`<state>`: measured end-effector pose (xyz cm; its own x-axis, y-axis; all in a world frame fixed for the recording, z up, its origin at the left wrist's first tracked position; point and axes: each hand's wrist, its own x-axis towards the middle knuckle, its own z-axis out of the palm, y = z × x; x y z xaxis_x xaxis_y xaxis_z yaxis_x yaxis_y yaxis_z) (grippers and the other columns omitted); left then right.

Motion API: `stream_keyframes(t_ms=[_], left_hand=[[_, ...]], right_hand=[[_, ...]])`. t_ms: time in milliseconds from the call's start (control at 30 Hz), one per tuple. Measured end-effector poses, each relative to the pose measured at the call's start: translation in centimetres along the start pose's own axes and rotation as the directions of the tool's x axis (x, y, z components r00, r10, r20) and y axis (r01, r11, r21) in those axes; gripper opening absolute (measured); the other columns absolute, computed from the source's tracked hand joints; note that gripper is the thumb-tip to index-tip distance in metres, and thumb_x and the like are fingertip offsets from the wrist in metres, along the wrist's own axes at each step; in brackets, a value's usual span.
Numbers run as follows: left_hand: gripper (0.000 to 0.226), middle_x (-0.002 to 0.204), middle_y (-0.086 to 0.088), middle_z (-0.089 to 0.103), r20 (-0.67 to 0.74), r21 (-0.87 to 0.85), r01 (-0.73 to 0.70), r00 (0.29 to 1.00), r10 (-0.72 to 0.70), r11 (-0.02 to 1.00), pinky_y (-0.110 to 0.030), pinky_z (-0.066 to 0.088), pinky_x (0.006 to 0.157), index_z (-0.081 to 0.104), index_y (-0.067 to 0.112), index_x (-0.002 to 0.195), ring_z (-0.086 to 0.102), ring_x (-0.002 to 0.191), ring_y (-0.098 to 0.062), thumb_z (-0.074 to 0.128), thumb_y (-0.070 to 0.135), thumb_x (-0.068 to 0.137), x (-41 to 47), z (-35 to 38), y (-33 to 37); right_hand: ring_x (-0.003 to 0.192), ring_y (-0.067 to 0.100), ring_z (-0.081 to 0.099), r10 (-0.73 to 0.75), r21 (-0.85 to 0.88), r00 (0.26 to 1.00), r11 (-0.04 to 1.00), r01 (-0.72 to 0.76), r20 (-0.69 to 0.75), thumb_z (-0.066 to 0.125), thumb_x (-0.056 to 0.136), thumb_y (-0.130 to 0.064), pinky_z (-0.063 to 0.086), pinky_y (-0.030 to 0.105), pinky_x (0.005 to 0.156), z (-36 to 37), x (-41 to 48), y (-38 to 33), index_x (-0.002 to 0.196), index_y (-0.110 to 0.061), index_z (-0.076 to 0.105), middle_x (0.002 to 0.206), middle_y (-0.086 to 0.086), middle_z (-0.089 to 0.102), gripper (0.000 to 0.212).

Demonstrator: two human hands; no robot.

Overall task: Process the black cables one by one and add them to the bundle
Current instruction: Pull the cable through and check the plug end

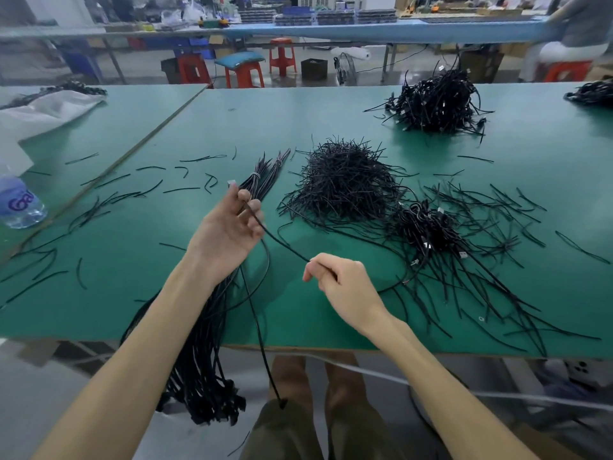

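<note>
My left hand (229,229) is raised over the green table (331,121), its fingers curled round a bundle of black cables (199,370) that droops under my forearm and hangs past the table's front edge. A single black cable (282,244) stretches from my left fingers to my right hand (338,280), which pinches it between thumb and forefinger. Another strand falls from my left hand to my lap. A small coiled heap of cables with connectors (424,227) lies to the right of my right hand.
A mound of short black ties (345,180) sits mid-table, with a banded tie bunch (265,174) to its left. A larger tangled cable pile (434,101) lies at the back right. Loose ties are scattered around. A water bottle (20,204) stands at the left edge.
</note>
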<state>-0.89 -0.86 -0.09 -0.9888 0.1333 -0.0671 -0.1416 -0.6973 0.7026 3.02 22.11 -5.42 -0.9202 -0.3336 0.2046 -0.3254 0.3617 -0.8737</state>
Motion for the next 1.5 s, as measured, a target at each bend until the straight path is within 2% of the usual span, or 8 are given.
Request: stream_keyframes(t_ms=[167, 333, 500, 600, 733, 1167, 1400, 1500], left_hand=[[0.033, 0.081, 0.007, 0.057, 0.18, -0.228, 0.056, 0.984, -0.014, 0.972, -0.021, 0.051, 0.07, 0.063, 0.017, 0.085, 0.051, 0.063, -0.007, 0.047, 0.033, 0.11, -0.8, 1.0, 0.2], [0.044, 0.052, 0.012, 0.034, 0.319, 0.35, 0.001, 0.94, -0.121, 0.937, -0.026, 0.023, 0.05, 0.057, 0.022, 0.076, 0.022, 0.047, -0.009, 0.037, 0.042, 0.11, -1.8, 1.7, 0.2], [0.035, 0.063, -0.004, 0.068, 0.31, 0.939, -0.212, 0.861, -0.403, 0.27, -0.026, 0.041, 0.053, 0.069, 0.008, 0.085, 0.057, 0.051, -0.019, 0.05, 0.028, 0.107, -2.3, 2.5, -1.8], [0.029, 0.073, 0.007, 0.075, 0.292, 0.956, -0.294, 0.932, -0.213, 0.022, -0.016, 0.044, 0.062, 0.072, 0.014, 0.083, 0.067, 0.061, -0.008, 0.054, 0.015, 0.106, -2.1, 2.8, -3.9], [0.023, 0.062, 0.017, 0.06, 0.328, 0.943, -0.328, 0.945, 0.016, 0.055, -0.02, 0.039, 0.058, 0.072, 0.023, 0.087, 0.047, 0.056, -0.006, 0.058, 0.019, 0.105, -1.6, 2.7, -6.1], [0.014, 0.069, 0.024, 0.065, 0.339, 0.936, -0.346, 0.935, -0.099, -0.063, -0.015, 0.04, 0.061, 0.07, 0.018, 0.102, 0.053, 0.058, -0.001, 0.056, 0.02, 0.105, -0.9, 3.3, -7.1], [0.026, 0.087, 0.015, 0.072, 0.306, 0.913, -0.29, 0.952, -0.012, 0.288, -0.017, 0.047, 0.084, 0.068, 0.016, 0.092, 0.064, 0.085, 0.001, 0.049, 0.006, 0.106, -1.4, 3.6, -8.7], [0.028, 0.121, 0.003, 0.073, 0.216, 0.812, -0.165, 0.976, -0.025, 0.559, -0.024, 0.045, 0.104, 0.068, 0.009, 0.123, 0.063, 0.115, -0.005, 0.045, 0.014, 0.108, -1.4, 3.6, -9.3]], right_hand=[[0.051, 0.009, 0.039, 0.062, -0.043, 0.995, 0.997, -0.059, 0.076, 0.054, 0.103, -0.033, 0.035, 0.026, 0.054, -0.9, 0.7, -0.2, 0.074, -0.026, 0.068, 0.054, -0.009, 0.049, 0.033], [0.047, 0.01, 0.036, 0.153, 0.19, 0.986, 0.968, -0.162, 0.063, 0.057, 0.104, -0.033, 0.034, 0.021, 0.052, -1.7, 1.2, -0.3, 0.072, -0.016, 0.065, 0.052, -0.008, 0.043, 0.038], [0.044, 0.011, 0.027, 0.235, 0.379, 0.97, 0.894, -0.238, 0.055, 0.054, 0.105, -0.036, 0.025, 0.02, 0.043, -1.8, 1.4, -0.5, 0.066, -0.014, 0.053, 0.052, -0.003, 0.036, 0.045], [0.044, 0.009, 0.027, 0.214, 0.418, 0.976, 0.883, -0.213, 0.044, 0.051, 0.107, -0.035, 0.024, 0.018, 0.043, -1.6, 1.1, -0.7, 0.065, -0.014, 0.047, 0.052, -0.006, 0.035, 0.047], [0.044, 0.011, 0.025, 0.208, 0.504, 0.978, 0.845, -0.181, 0.002, 0.047, 0.108, -0.032, 0.023, 0.019, 0.042, -1.9, 0.7, -0.6, 0.066, -0.013, 0.045, 0.053, -0.001, 0.033, 0.047], [0.044, 0.009, 0.029, 0.183, 0.542, 0.981, 0.832, -0.12, -0.063, 0.05, 0.107, -0.028, 0.025, 0.018, 0.042, -1.9, 0.3, -0.9, 0.067, -0.01, 0.046, 0.051, -0.006, 0.04, 0.044], [0.048, 0.013, 0.03, 0.17, 0.53, 0.983, 0.841, -0.107, -0.071, 0.043, 0.106, -0.012, 0.023, 0.022, 0.043, -2.0, 0.2, -0.7, 0.069, -0.008, 0.047, 0.055, 0.001, 0.037, 0.037], [0.049, 0.012, 0.036, 0.133, 0.436, 0.982, 0.898, -0.062, -0.136, 0.045, 0.104, -0.01, 0.029, 0.022, 0.045, -1.5, 0.2, -0.6, 0.068, -0.01, 0.05, 0.056, -0.004, 0.044, 0.036]])
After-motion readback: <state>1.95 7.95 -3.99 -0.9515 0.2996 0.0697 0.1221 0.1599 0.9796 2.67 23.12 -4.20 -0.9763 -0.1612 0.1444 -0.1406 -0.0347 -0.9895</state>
